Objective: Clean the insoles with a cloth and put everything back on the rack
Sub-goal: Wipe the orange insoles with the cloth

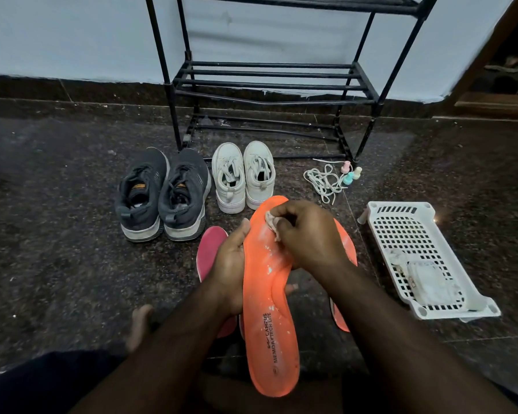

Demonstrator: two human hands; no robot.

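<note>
Two hands work one orange insole (pixel 271 309), your landmark here. Your left hand (pixel 232 270) grips its left edge, fingers wrapped behind and thumb along the rim. Your right hand (pixel 308 237) presses a crumpled cloth (pixel 272 220) onto its toe end, fingers curled round the cloth. A second orange insole (pixel 349 246) lies beneath on the right; a pink insole (pixel 208 249) lies just left. Beyond the toe stand white shoes (pixel 243 177), grey shoes (pixel 162 195) further left, and the black rack (pixel 269 82) behind them. Right of the insole sits a white basket (pixel 425 258); loose laces (pixel 323 182) and small bottles (pixel 352 173) lie between basket and rack. Open floor (pixel 57 234) lies far left.
</note>
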